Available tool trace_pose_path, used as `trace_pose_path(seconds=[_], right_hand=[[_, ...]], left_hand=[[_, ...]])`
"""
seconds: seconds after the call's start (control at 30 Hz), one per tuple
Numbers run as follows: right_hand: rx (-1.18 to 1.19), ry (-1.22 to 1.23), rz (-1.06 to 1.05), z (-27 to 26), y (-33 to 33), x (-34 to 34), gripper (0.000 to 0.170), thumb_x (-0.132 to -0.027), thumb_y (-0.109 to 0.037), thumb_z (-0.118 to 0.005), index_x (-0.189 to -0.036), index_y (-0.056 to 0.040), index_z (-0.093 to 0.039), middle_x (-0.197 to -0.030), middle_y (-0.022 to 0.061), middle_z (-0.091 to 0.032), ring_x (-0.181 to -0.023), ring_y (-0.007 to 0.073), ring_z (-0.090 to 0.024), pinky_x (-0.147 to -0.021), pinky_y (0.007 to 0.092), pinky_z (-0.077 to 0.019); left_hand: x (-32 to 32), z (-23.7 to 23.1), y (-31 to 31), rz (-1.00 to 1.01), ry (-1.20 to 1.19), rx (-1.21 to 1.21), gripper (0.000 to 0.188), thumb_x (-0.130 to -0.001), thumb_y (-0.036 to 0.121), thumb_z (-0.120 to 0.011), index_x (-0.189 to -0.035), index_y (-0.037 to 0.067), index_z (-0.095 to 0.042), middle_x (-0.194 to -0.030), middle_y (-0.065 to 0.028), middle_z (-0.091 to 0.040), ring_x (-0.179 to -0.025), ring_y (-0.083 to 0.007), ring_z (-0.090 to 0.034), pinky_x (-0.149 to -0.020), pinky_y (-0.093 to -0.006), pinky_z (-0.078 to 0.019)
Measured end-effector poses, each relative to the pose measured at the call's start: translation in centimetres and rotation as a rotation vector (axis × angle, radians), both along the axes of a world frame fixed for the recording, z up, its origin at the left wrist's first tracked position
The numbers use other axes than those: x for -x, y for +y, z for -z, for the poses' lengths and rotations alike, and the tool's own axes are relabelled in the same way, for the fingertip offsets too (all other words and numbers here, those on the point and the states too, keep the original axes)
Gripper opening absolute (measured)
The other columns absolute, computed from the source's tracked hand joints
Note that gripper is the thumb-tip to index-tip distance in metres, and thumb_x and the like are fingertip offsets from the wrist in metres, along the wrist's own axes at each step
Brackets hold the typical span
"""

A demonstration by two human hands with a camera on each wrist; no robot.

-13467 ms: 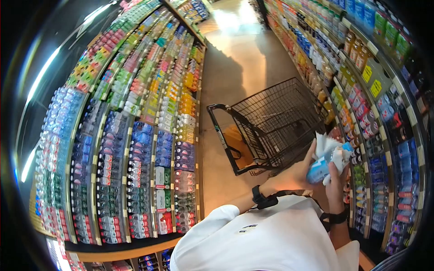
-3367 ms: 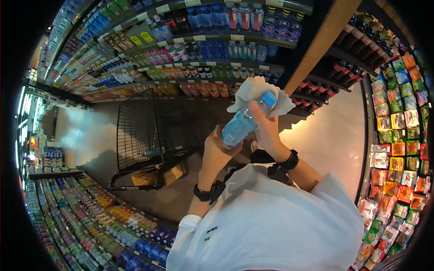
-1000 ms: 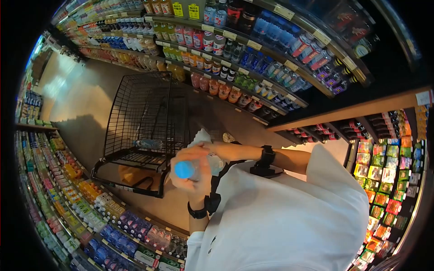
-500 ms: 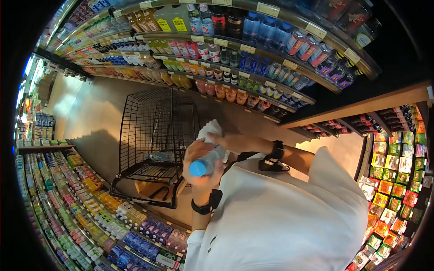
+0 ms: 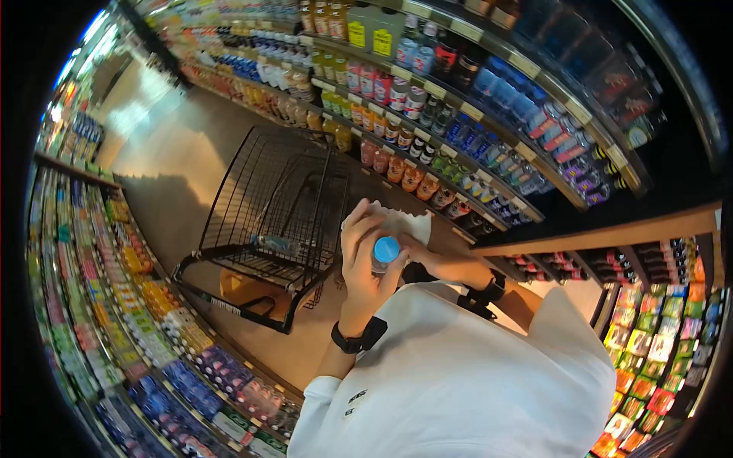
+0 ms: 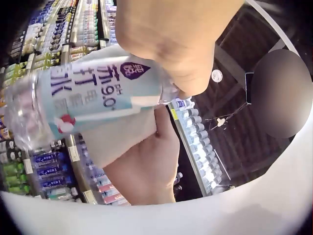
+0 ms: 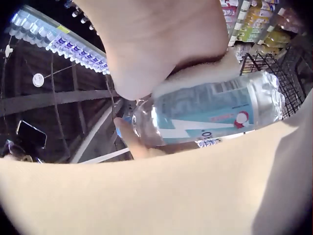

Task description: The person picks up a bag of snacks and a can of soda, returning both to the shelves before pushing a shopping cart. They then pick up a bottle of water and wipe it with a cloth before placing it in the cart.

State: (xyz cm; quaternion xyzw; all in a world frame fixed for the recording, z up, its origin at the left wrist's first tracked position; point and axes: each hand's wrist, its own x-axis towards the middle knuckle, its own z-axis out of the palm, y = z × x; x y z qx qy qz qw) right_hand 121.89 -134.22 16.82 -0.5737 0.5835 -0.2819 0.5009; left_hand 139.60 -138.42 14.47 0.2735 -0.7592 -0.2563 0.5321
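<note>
A clear plastic water bottle (image 6: 93,100) with a light blue label and purple lettering is held between both hands, its blue cap (image 5: 387,249) facing up towards the head camera. My left hand (image 5: 360,263) grips it close below the cap, fingers and thumb around the neck. On the far side, my right hand (image 5: 431,263) holds a white cloth (image 5: 408,223) against the bottle's side. In the left wrist view the cloth lies along the label, with the right hand behind it. The right wrist view shows the bottle lying across, partly covered by the right hand.
A black wire shopping cart (image 5: 267,206) stands just left of the hands, a bottle (image 5: 275,243) and a brown cardboard box (image 5: 244,286) in it. Drink shelves (image 5: 427,99) rise beyond; another bottle shelf (image 5: 137,305) runs along the left. Bright packets (image 5: 649,343) fill a rack at right.
Over the last second the hands and bottle have shifted right in the head view, and the bottle has swung so its cap points up. Earlier, the bottle was tilted with its label showing.
</note>
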Motion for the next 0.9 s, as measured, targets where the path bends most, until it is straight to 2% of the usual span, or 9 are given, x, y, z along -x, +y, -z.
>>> trace_pose_path(seconds=[0.13,0.3,0.37,0.5,0.57,0.6,0.67,0.83,0.9], right_hand=[[0.162,-0.251,-0.159,1.6,0.3,-2.6,0.049,-0.103,-0.025,-0.058,-0.146,-0.0036,-0.047,-0.126,0.0153,-0.064,-0.115,0.0334,-0.062,-0.100,0.0361,-0.0474],[0.430,-0.069,-0.371,0.6,0.3,-6.0,0.041,-0.104,-0.014,-0.053,-0.144,-0.0036,-0.052,-0.149,0.0167,-0.047,-0.130,0.0343,-0.054,-0.106,0.0391,-0.0448],[0.710,-0.044,-0.460,0.5,-0.8,-7.8,0.041,-0.103,-0.012,-0.053,-0.144,-0.0039,-0.052,-0.152,0.0167,-0.044,-0.131,0.0345,-0.053,-0.107,0.0400,-0.0444],[0.597,-0.100,-0.381,1.8,-1.1,-9.8,0.040,-0.103,-0.010,-0.054,-0.142,-0.0029,-0.053,-0.141,0.0203,-0.054,-0.125,0.0351,-0.059,-0.104,0.0392,-0.0466],[0.475,-0.113,-0.255,4.6,-1.5,-9.6,0.036,-0.104,-0.011,-0.052,-0.139,-0.0016,-0.054,-0.133,0.0213,-0.060,-0.121,0.0334,-0.062,-0.101,0.0382,-0.0482],[0.583,-0.059,-0.123,7.6,-2.0,-9.4,0.031,-0.106,-0.013,-0.051,-0.133,0.0008,-0.055,-0.116,0.0193,-0.067,-0.109,0.0266,-0.067,-0.094,0.0356,-0.0505],[0.275,-0.297,0.001,5.7,-3.0,-10.3,0.029,-0.107,-0.015,-0.050,-0.131,0.0017,-0.055,-0.109,0.0156,-0.067,-0.102,0.0205,-0.066,-0.089,0.0338,-0.0510],[0.424,-0.144,-0.319,3.4,-7.5,-13.4,0.054,-0.084,-0.024,-0.085,-0.125,-0.0014,-0.058,-0.101,0.0109,-0.069,-0.090,0.0203,-0.069,-0.077,0.0330,-0.0540],[0.407,-0.090,-0.403,4.3,-9.8,-13.6,0.054,-0.083,-0.024,-0.086,-0.124,-0.0020,-0.058,-0.099,0.0113,-0.069,-0.087,0.0217,-0.070,-0.074,0.0333,-0.0549]], left_hand=[[-2.7,-0.4,1.6,-0.185,0.116,-0.023,0.024,-0.093,0.018,-0.072,-0.104,-0.002,-0.064,-0.137,-0.0154,-0.050,-0.148,-0.0471,-0.032,-0.115,-0.0560,-0.0341],[-7.0,-0.8,3.2,-0.347,0.205,-0.085,0.025,-0.098,0.018,-0.067,-0.112,0.000,-0.058,-0.141,-0.0153,-0.048,-0.150,-0.0464,-0.028,-0.118,-0.0568,-0.0277],[-8.5,-0.5,3.3,-0.408,0.313,-0.177,0.023,-0.099,0.013,-0.065,-0.115,-0.001,-0.058,-0.141,-0.0159,-0.049,-0.147,-0.0401,-0.036,-0.117,-0.0511,-0.0312],[-10.7,-0.2,3.4,-0.318,0.484,-0.460,0.023,-0.094,0.005,-0.071,-0.113,-0.004,-0.062,-0.132,-0.0178,-0.056,-0.132,-0.0353,-0.054,-0.107,-0.0449,-0.0433],[-11.3,0.9,2.8,-0.383,0.251,-0.289,0.031,-0.088,0.006,-0.078,-0.114,-0.003,-0.063,-0.120,-0.0179,-0.063,-0.116,-0.0332,-0.062,-0.098,-0.0411,-0.0486],[-11.4,1.3,2.8,-0.374,0.179,-0.281,0.034,-0.086,0.008,-0.080,-0.114,-0.003,-0.063,-0.117,-0.0183,-0.064,-0.114,-0.0333,-0.063,-0.096,-0.0404,-0.0494],[-11.6,1.9,2.7,-0.377,0.104,-0.358,0.034,-0.086,0.005,-0.079,-0.115,-0.001,-0.064,-0.114,-0.0155,-0.065,-0.104,-0.0292,-0.063,-0.093,-0.0360,-0.0490],[-12.7,4.4,0.5,-0.349,0.009,-0.403,0.059,-0.084,0.000,-0.076,-0.138,-0.001,-0.052,-0.119,-0.0174,-0.060,-0.108,-0.0355,-0.060,-0.094,-0.0405,-0.0492],[-12.7,4.5,0.0,-0.305,0.005,-0.443,0.073,-0.086,-0.004,-0.072,-0.150,0.000,-0.039,-0.137,-0.0208,-0.049,-0.120,-0.0365,-0.055,-0.102,-0.0402,-0.0458]])
